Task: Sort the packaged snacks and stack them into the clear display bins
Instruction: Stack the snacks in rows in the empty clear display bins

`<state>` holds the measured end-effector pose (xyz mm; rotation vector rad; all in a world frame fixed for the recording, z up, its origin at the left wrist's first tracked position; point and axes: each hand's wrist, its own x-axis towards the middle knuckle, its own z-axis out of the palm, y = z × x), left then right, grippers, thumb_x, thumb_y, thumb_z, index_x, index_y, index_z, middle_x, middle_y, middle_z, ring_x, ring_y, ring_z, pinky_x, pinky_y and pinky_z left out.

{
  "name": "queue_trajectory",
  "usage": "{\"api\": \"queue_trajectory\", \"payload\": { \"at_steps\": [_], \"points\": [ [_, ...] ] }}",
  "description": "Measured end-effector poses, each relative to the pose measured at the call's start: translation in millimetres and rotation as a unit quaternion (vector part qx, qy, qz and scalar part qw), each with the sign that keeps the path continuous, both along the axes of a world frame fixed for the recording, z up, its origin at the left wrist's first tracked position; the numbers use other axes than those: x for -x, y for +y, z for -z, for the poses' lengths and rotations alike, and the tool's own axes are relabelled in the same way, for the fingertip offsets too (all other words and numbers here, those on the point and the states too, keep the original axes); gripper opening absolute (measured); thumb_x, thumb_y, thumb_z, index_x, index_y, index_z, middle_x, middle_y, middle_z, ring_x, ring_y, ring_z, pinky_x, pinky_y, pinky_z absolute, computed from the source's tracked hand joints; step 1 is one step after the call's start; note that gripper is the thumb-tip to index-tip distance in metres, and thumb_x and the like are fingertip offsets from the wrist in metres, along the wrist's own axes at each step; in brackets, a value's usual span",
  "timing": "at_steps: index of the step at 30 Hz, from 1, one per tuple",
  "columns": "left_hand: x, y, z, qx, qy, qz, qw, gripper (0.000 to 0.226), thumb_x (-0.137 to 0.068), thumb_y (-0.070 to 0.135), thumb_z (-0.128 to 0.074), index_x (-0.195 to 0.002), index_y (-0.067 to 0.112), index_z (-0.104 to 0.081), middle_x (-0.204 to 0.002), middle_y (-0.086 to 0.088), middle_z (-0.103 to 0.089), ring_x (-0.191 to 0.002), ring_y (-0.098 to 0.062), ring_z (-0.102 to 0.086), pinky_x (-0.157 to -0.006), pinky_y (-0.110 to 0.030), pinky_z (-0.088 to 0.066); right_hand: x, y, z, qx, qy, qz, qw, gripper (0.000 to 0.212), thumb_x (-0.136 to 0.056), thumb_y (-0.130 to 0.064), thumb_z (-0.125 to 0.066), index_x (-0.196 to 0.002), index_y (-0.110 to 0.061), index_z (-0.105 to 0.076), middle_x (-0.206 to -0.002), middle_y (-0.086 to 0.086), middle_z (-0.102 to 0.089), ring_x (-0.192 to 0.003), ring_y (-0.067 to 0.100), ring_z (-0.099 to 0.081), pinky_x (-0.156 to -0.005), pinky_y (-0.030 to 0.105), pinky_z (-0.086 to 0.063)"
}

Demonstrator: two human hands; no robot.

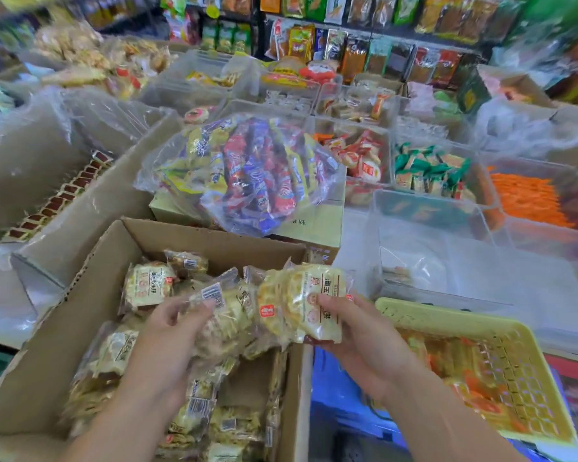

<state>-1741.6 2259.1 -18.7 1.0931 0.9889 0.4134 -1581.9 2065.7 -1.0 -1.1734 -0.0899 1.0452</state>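
Both curled on pkts [301,303]: L-hand [171,328], R-hand [354,331]

Only the person's two arms show, both bare from the lower edge up to the wrists. The left forearm [131,411] and the right forearm [447,415] look slim and smooth. The left hand [171,323] is bare and a little smeared by blur; the right hand [354,331], bare too, is sharper, with slender fingers [329,303] and a short, plain thumbnail [321,298].
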Motion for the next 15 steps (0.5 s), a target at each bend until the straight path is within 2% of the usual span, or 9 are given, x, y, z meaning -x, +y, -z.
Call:
{"api": "queue_trajectory", "payload": {
  "at_steps": [2,3,6,8,10,12,15],
  "points": [
    [-21,-30,-6,0.027,-0.024,-0.022,0.999,0.033,-0.077,0.038,-0.081,-0.105,0.039,-0.063,-0.098,-0.002,-0.076,-0.074,-0.021,-0.075,-0.062,-0.037,-0.057,-14,-15,-6,-0.008,-0.005,-0.033,0.999,0.038,-0.079,-0.025,-0.082,-0.114,-0.013,-0.076,-0.119,0.019,-0.072,-0.104,0.030,-0.073,-0.078,0.035,-0.060],
    [-32,-47,-8,0.036,-0.025,-0.033,0.998,0.027,-0.084,0.034,-0.078,-0.107,0.037,-0.064,-0.090,-0.001,-0.079,-0.068,-0.019,-0.076,-0.062,-0.037,-0.058,-21,-23,-9,-0.009,-0.007,-0.047,0.999,0.032,-0.081,-0.022,-0.080,-0.112,-0.015,-0.077,-0.119,0.019,-0.072,-0.104,0.030,-0.073,-0.078,0.035,-0.061],
    [-62,-94,-14,0.072,-0.037,-0.033,0.996,0.007,-0.094,0.035,-0.068,-0.100,0.037,-0.071,-0.097,-0.002,-0.081,-0.081,-0.024,-0.079,-0.073,-0.046,-0.062,-46,-55,-14,-0.006,-0.003,-0.060,0.998,0.019,-0.084,-0.019,-0.077,-0.103,-0.022,-0.080,-0.114,0.015,-0.075,-0.101,0.027,-0.075,-0.073,0.030,-0.060],
    [-81,-124,-18,0.105,-0.059,-0.024,0.992,0.017,-0.094,0.041,-0.065,-0.106,0.032,-0.072,-0.107,-0.007,-0.079,-0.093,-0.030,-0.078,-0.079,-0.049,-0.061,-64,-77,-14,-0.004,-0.005,-0.067,0.998,0.022,-0.082,-0.020,-0.075,-0.104,-0.019,-0.079,-0.114,0.015,-0.075,-0.101,0.027,-0.075,-0.074,0.029,-0.060],
    [-100,-151,-20,0.121,-0.080,-0.015,0.989,0.035,-0.088,0.042,-0.067,-0.117,0.023,-0.070,-0.113,-0.011,-0.077,-0.100,-0.034,-0.076,-0.078,-0.049,-0.062,-83,-99,-11,0.002,-0.010,-0.077,0.997,0.028,-0.083,-0.021,-0.077,-0.111,-0.014,-0.077,-0.116,0.017,-0.074,-0.103,0.030,-0.074,-0.075,0.030,-0.060],
    [-119,-176,-22,0.111,-0.093,0.003,0.989,0.040,-0.087,0.032,-0.071,-0.125,0.019,-0.066,-0.116,-0.013,-0.076,-0.103,-0.039,-0.073,-0.076,-0.051,-0.061,-100,-118,-10,0.010,-0.021,-0.091,0.996,0.030,-0.083,-0.022,-0.080,-0.112,-0.016,-0.075,-0.116,0.016,-0.075,-0.105,0.031,-0.073,-0.077,0.031,-0.060],
    [-142,-205,-19,0.095,-0.082,-0.005,0.992,0.025,-0.088,0.016,-0.072,-0.112,0.021,-0.071,-0.111,-0.014,-0.078,-0.096,-0.037,-0.076,-0.072,-0.053,-0.064,-122,-143,-6,0.033,-0.041,-0.114,0.992,0.030,-0.077,-0.035,-0.084,-0.105,-0.029,-0.077,-0.115,0.010,-0.076,-0.106,0.028,-0.073,-0.086,0.036,-0.060]
  ]
}}
